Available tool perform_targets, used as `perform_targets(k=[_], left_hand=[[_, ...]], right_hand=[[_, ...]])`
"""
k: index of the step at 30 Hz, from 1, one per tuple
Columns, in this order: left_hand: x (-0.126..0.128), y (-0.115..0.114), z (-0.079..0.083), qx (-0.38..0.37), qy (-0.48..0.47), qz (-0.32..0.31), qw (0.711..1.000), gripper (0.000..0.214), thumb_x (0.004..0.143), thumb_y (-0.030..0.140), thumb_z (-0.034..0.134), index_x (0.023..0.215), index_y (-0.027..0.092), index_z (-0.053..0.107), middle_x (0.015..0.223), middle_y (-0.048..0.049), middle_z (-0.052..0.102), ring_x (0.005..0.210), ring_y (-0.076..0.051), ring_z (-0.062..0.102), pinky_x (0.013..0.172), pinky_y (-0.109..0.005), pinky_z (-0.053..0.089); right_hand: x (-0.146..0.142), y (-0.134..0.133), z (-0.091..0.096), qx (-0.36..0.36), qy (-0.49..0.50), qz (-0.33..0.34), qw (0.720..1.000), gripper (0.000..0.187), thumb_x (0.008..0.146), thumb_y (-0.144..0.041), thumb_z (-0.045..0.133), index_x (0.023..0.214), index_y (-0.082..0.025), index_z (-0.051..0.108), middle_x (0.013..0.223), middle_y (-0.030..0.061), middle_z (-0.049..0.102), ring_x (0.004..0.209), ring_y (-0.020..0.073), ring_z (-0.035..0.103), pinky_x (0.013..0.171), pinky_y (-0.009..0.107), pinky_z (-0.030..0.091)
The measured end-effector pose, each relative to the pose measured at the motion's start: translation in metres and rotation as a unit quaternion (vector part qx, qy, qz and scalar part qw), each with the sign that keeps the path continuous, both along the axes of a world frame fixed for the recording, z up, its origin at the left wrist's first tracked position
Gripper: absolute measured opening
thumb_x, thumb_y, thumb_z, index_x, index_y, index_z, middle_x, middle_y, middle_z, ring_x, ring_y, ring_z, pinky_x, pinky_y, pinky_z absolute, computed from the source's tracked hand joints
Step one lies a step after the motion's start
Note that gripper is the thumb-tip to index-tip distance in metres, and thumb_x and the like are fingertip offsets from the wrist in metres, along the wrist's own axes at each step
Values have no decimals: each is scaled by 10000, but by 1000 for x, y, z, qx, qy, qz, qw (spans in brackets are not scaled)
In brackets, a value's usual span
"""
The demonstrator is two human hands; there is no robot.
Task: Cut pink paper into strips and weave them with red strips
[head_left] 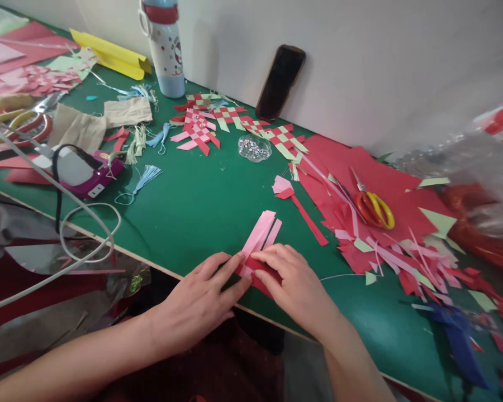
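Observation:
Pink paper strips (259, 233) cross red paper strips (263, 286) close to the front edge of the green table. My left hand (197, 298) presses its fingertips on the left side of the crossing. Thumb and fingers of my right hand (291, 282) pinch the red strips from the right; the spot where the strips meet is partly hidden. Beyond my hands lies a folded pink-and-red paper piece with a red tail (304, 215). Farther back are several woven checkered paper pieces (200, 133) and a clear dish of small beads (255, 149).
Red sheets (318, 162), scissors (375, 209) and paper scraps (385, 251) lie at right. A phone (280, 84) leans on the wall beside a bottle (165, 53). At left are tassels (145, 178), a purple power socket (96, 178), a white cable (88, 209) and more scissors (20, 123).

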State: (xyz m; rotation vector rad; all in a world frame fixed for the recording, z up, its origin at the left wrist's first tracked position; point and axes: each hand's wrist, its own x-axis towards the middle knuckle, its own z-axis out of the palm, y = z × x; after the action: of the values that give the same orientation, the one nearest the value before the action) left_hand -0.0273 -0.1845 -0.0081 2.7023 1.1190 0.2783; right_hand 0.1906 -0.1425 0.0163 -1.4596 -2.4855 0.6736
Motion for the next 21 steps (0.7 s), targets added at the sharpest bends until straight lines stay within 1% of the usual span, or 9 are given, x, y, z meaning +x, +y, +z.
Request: perform_targets(k=[4,8,14,21], left_hand=[[0,-1,0,-1,3,1,1000,652,789,303,785,1355,194,481,1505,-174,389,1274,-335,435,1051,-475,453],[0,-2,0,1,4,1,1000,657,789,307,785,1357,198,473,1517,-180,366,1268,-335,443,1050,-478,457],[1,-2,-3,1,5,1,1000,666,785,311,788,1360,198,471,1520,-193,361,1267,-345,454,1048,-495,456],[1,-2,-5,11,5,4,1000,666,791,306,782,1365,192,464,1514,-213,365,1274,-357,457,1027,-505,469]], right_hand=[[3,-1,1,3,6,-5,1000,212,927,-145,557,1109,-221,634,1076,61,659,1011,227,581,919,426,476],[7,-3,2,15,0,-17,1000,188,916,-139,568,1080,-212,627,1073,65,653,1004,237,573,894,425,488],[8,-3,3,22,7,0,1000,206,923,-135,555,1089,-227,635,1065,53,651,982,221,586,912,427,483],[10,-1,4,22,3,7,1000,206,921,-144,554,1089,-224,641,1059,58,649,975,221,580,890,420,489]])
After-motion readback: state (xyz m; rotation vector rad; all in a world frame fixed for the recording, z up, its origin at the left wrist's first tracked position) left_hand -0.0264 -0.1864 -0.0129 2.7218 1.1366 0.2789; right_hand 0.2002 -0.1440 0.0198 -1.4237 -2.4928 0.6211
